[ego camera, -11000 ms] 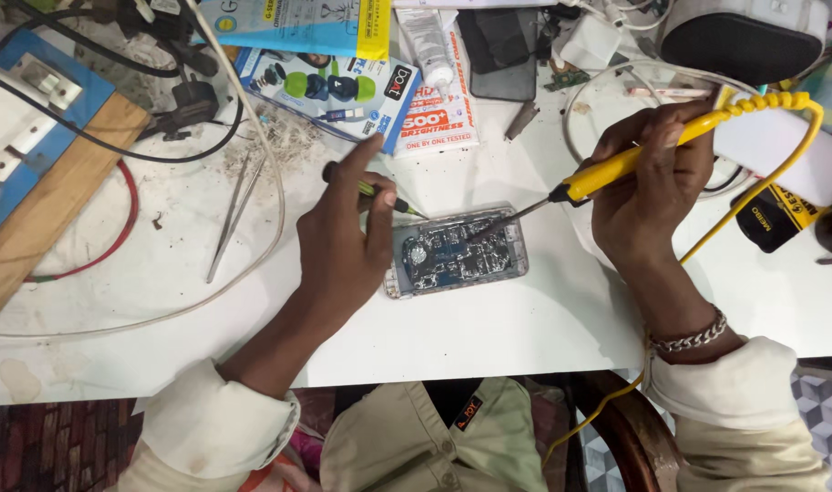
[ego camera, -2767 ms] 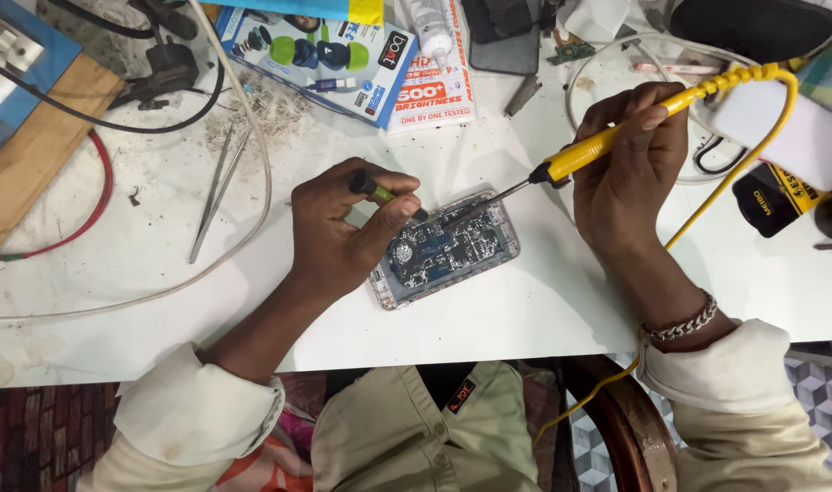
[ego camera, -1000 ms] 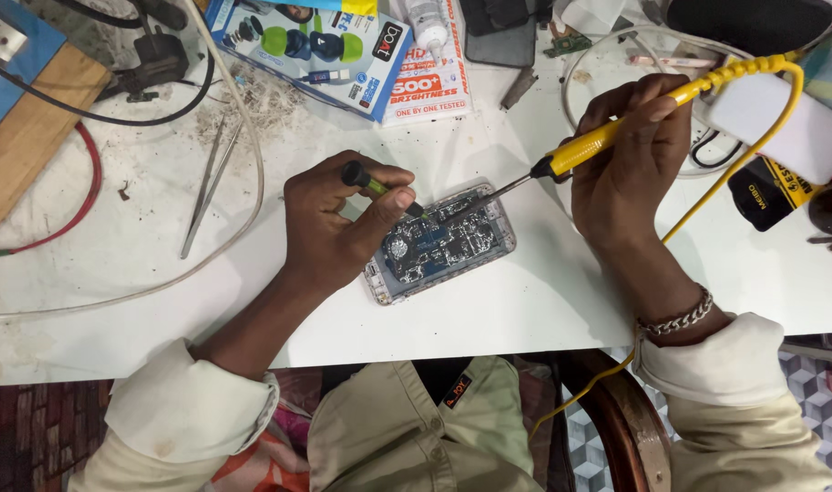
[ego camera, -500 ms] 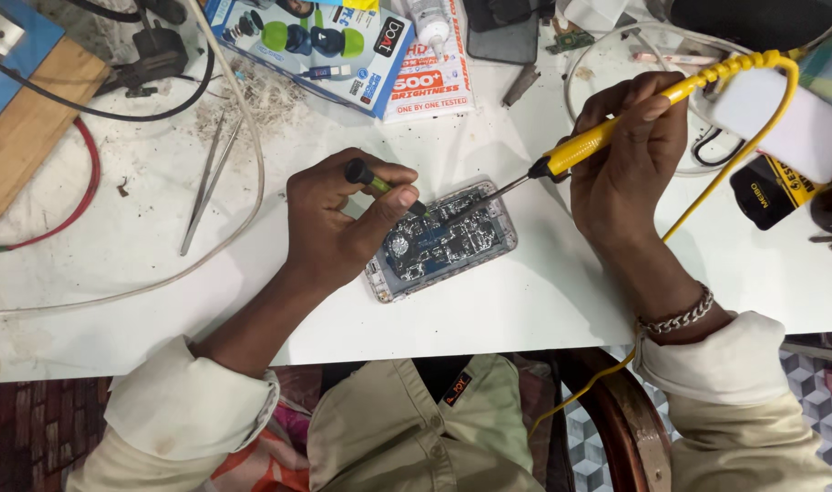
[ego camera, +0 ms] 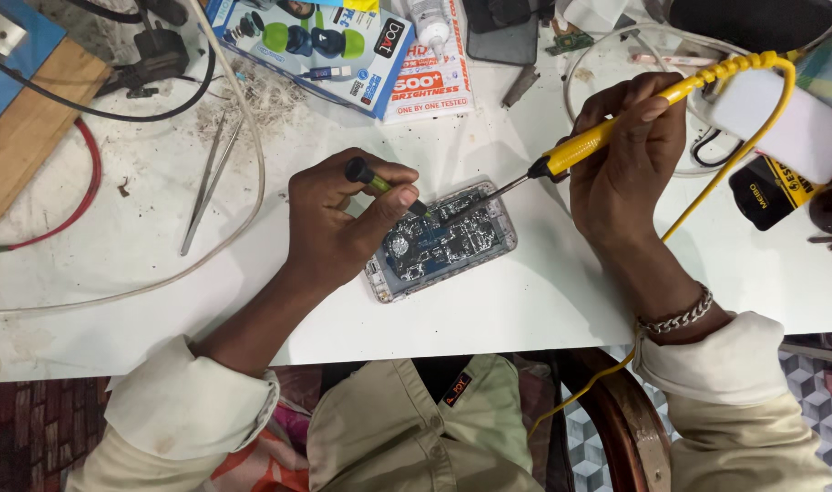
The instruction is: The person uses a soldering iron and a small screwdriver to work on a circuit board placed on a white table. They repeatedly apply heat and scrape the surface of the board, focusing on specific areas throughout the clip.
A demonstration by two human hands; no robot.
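The left hand covers the near-left corner of the circuit board, and just where the tool tips meet the board is too small to make out. The board sits in a clear case on the white desk, between the two hands. Left fingers are curled tight around a small green-and-black tool, tip down on the board. The right hand is closed pen-style on a yellow soldering iron, its tip angled onto the board. Tweezers lie well to the left.
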